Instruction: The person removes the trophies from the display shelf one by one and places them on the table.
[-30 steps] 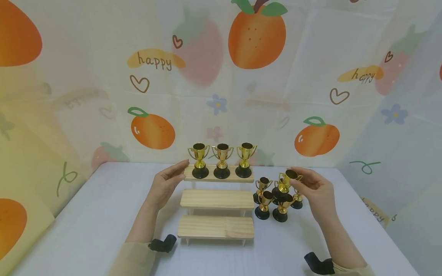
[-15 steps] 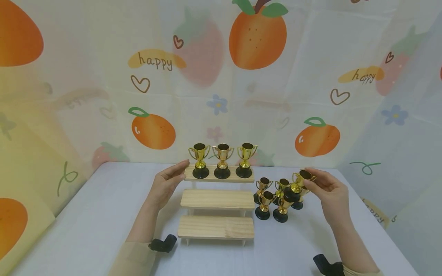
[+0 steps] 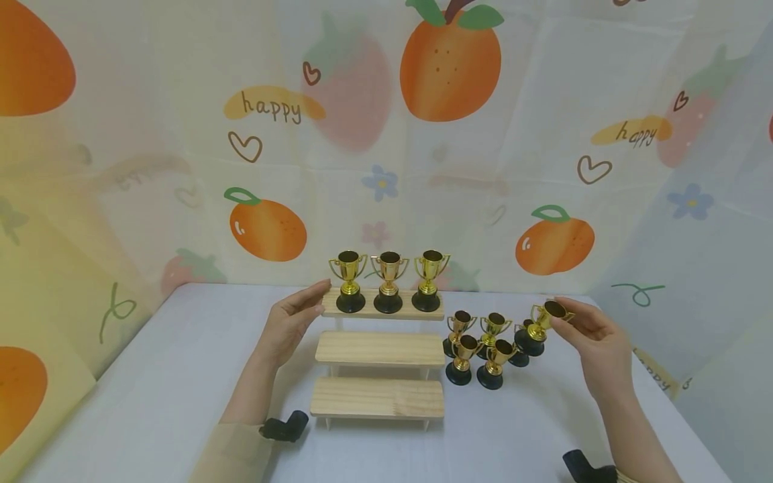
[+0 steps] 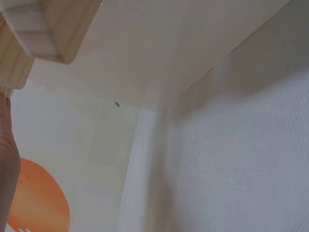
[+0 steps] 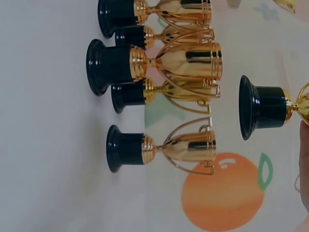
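The trophy [image 3: 537,329] held in the right hand [image 3: 594,342] is coloured bright yellow gold above a glossy black base. On the top shelf [image 3: 370,308], the left trophy [image 3: 349,270] and right trophy [image 3: 431,268] are finished in similar yellow gold, the middle trophy [image 3: 389,270] in a rosier, coppery gold, all with black bases. Among the clustered trophies [image 3: 466,350], coppery gold is mixed with yellow. The pale shelves [image 3: 380,349] are patterned with wood grain. The tablecloth [image 3: 181,376] is plain white. The backdrop [image 3: 447,215] is printed, on cream, with orange fruits [image 3: 449,67], green leaves [image 3: 480,17], faded pink strawberries [image 3: 350,100], blue flowers [image 3: 382,182], brown heart outlines [image 3: 248,160] and yellow strokes [image 3: 314,107] lettered "happy". The left sleeve [image 3: 232,449] is coloured beige.
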A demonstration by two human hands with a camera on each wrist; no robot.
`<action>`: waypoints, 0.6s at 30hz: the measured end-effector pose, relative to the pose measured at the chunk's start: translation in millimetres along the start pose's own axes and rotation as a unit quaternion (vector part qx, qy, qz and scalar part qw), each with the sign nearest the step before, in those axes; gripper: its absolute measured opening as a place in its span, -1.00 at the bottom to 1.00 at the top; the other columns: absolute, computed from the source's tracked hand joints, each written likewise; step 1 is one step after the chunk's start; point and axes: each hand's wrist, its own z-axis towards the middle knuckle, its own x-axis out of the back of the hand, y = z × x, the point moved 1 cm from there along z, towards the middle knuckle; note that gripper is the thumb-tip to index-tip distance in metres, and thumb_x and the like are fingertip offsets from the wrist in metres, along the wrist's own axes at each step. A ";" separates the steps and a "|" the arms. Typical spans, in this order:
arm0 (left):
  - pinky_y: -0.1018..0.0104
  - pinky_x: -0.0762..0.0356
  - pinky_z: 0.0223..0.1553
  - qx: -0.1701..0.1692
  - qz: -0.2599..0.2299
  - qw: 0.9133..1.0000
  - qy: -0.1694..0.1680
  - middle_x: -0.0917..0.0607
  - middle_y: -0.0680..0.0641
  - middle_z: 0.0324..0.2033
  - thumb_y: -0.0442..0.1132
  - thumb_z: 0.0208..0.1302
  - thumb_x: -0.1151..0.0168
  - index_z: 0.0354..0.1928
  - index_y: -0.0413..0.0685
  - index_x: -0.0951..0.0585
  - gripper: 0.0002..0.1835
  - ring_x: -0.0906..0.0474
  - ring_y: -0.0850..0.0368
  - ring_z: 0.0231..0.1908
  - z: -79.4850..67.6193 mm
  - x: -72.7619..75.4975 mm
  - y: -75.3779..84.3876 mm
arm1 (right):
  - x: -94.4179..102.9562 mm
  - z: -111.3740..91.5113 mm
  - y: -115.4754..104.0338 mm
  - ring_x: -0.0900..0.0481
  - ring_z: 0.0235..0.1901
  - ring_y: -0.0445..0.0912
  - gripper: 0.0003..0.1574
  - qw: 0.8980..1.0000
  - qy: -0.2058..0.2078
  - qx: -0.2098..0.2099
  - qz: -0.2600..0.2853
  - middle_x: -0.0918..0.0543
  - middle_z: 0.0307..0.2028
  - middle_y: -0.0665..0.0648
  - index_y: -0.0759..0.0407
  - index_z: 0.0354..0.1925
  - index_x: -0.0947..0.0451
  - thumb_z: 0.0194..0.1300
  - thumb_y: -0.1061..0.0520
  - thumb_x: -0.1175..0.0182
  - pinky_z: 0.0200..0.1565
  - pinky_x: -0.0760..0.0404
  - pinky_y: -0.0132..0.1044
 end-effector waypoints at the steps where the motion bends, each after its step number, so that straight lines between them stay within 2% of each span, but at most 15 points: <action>1: 0.52 -0.38 0.36 0.000 0.000 1.000 0.000 -0.65 0.34 0.11 -0.51 0.32 -0.13 0.34 -0.48 -0.30 -0.44 -0.50 0.48 0.21 -0.1 0.0 0.1 | 1.0 -0.3 1.1 -0.59 -0.23 -0.44 -0.53 1.000 0.004 -0.002 -0.009 -0.66 -0.18 -0.42 0.11 0.17 -0.59 0.29 0.13 -0.32 -0.12 -0.58 -0.76; 13: 0.42 -0.32 0.40 0.006 0.003 1.000 0.000 -0.64 0.34 0.12 -0.49 0.34 -0.13 0.36 -0.45 -0.30 -0.44 -0.48 0.48 0.23 -0.8 0.2 0.9 | 8.0 -4.3 10.1 -0.56 -0.24 -0.42 -0.53 0.999 0.012 -0.011 -0.031 -0.64 -0.19 -0.45 0.10 0.18 -0.58 0.30 0.11 -0.31 -0.14 -0.56 -0.77; 18: 0.46 -0.36 0.39 0.005 0.001 1.000 -0.001 -0.64 0.34 0.11 -0.50 0.33 -0.13 0.35 -0.46 -0.30 -0.44 -0.49 0.48 0.22 -0.6 0.1 0.6 | 8.6 -5.1 13.7 -0.57 -0.24 -0.43 -0.53 1.000 0.015 -0.014 -0.011 -0.65 -0.19 -0.44 0.14 0.16 -0.59 0.28 0.15 -0.33 -0.14 -0.57 -0.78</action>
